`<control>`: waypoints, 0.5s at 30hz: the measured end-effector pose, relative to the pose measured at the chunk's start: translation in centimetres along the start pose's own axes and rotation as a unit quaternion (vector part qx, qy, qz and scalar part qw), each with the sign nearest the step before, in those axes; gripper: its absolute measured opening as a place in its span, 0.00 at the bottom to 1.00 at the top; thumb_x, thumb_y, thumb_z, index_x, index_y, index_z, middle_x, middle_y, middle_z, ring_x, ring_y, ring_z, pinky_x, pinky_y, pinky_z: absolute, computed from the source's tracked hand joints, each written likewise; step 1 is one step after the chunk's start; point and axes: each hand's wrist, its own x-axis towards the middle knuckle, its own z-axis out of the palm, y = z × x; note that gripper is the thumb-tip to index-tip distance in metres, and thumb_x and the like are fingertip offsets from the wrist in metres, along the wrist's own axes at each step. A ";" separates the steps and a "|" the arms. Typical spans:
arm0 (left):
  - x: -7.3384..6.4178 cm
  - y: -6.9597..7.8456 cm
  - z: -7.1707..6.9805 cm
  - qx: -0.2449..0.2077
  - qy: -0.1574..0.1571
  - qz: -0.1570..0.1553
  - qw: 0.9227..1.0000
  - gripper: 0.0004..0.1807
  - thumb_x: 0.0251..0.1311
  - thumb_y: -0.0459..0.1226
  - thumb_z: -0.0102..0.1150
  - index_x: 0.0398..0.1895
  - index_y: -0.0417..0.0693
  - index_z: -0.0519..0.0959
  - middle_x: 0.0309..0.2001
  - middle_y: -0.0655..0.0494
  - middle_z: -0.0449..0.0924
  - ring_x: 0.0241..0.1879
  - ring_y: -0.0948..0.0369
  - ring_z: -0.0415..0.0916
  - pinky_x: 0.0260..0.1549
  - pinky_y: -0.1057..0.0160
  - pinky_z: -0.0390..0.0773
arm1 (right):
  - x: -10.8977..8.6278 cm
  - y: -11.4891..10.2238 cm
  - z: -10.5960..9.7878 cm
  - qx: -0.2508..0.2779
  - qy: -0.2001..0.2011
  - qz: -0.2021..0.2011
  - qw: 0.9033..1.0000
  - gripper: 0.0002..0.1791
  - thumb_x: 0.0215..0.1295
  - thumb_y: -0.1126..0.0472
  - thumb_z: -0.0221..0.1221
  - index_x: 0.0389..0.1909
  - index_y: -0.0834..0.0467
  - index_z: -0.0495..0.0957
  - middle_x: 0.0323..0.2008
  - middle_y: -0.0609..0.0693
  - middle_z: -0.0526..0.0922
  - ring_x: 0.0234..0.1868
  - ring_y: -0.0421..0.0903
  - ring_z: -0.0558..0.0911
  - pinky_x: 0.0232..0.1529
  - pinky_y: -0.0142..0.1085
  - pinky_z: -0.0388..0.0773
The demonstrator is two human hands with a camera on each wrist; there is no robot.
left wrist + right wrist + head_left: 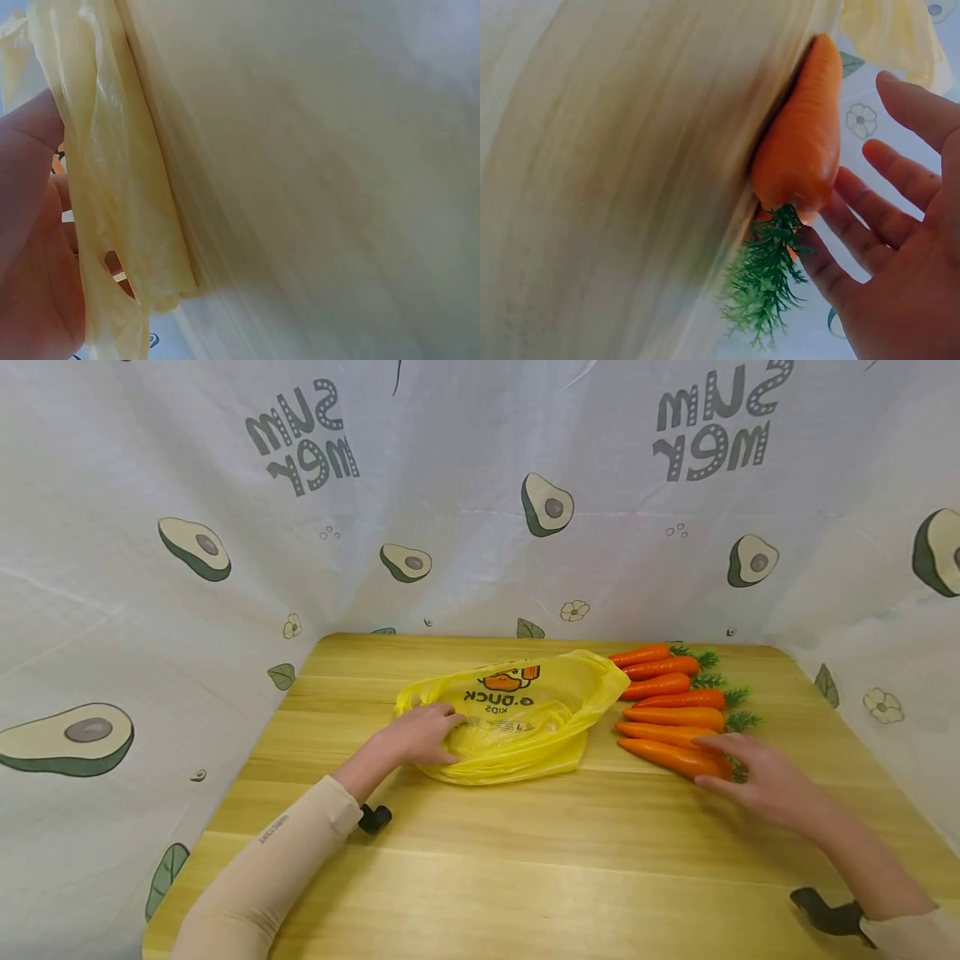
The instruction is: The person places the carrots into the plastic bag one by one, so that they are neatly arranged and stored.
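On the wooden table, a thin yellow plastic bag [517, 710] with a printed duck lies with its mouth spread. My left hand [426, 732] reaches into its left end, thumb and fingers apart. In the left wrist view, the bag's folds [120, 157] hide parts of the fingers of that hand [37, 232]. To the right of the bag, several orange carrots with green tops lie in a row. The spread fingers of my right hand [765, 777] are at the top end of the nearest carrot [675, 757]. In the right wrist view, this carrot [802, 142] lies beside my right hand [900, 225], not gripped.
The wooden table [480, 868] runs back to a white curtain [465, 460] printed with avocados. Farther carrots [641, 654] lie close against the bag's right end. Black wrist mounts [375, 818] show below both forearms.
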 end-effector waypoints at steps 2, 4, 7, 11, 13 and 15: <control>0.1 0.1 0.0 0.007 -0.006 -0.005 1.000 0.41 0.62 0.58 0.62 0.75 0.53 0.66 0.72 0.48 0.66 0.69 0.47 0.68 0.72 0.37 0.57 | 0.0 0.1 0.2 -0.005 0.004 -0.003 1.000 0.31 0.57 0.53 0.72 0.60 0.61 0.78 0.56 0.73 0.77 0.56 0.75 0.74 0.51 0.71 0.69; 0.1 0.2 0.0 0.014 -0.011 -0.008 1.000 0.42 0.62 0.59 0.62 0.76 0.54 0.65 0.72 0.48 0.65 0.70 0.48 0.67 0.72 0.35 0.55 | 0.0 0.3 0.4 -0.006 0.003 -0.001 1.000 0.31 0.57 0.54 0.72 0.60 0.62 0.77 0.56 0.74 0.76 0.56 0.77 0.73 0.51 0.72 0.68; 0.1 0.5 -0.2 0.019 -0.018 -0.009 1.000 0.42 0.62 0.59 0.62 0.76 0.54 0.65 0.73 0.48 0.65 0.71 0.49 0.64 0.72 0.36 0.54 | 0.0 0.5 0.6 -0.006 -0.002 0.005 1.000 0.30 0.57 0.56 0.73 0.59 0.63 0.77 0.57 0.76 0.75 0.57 0.80 0.70 0.52 0.73 0.67; 0.1 0.6 -0.4 0.026 -0.018 -0.006 0.999 0.41 0.62 0.58 0.63 0.75 0.54 0.66 0.72 0.48 0.66 0.72 0.51 0.64 0.72 0.37 0.55 | 0.2 0.7 1.1 -0.016 -0.006 -0.001 1.000 0.28 0.55 0.61 0.73 0.57 0.65 0.79 0.55 0.76 0.76 0.56 0.78 0.72 0.52 0.72 0.68; 0.1 0.6 -0.4 0.037 -0.016 -0.005 0.999 0.41 0.61 0.58 0.64 0.75 0.55 0.67 0.70 0.49 0.68 0.71 0.52 0.65 0.71 0.38 0.56 | 0.3 0.7 1.3 -0.023 -0.006 -0.009 1.000 0.27 0.54 0.63 0.73 0.56 0.65 0.80 0.54 0.75 0.77 0.54 0.76 0.74 0.52 0.70 0.69; 0.0 0.6 -0.3 0.046 -0.012 -0.004 0.999 0.40 0.61 0.58 0.64 0.75 0.56 0.67 0.69 0.50 0.69 0.69 0.53 0.67 0.70 0.40 0.58 | 0.4 0.7 1.4 -0.030 -0.005 -0.013 0.999 0.26 0.54 0.64 0.73 0.55 0.65 0.80 0.53 0.74 0.78 0.53 0.74 0.75 0.51 0.69 0.71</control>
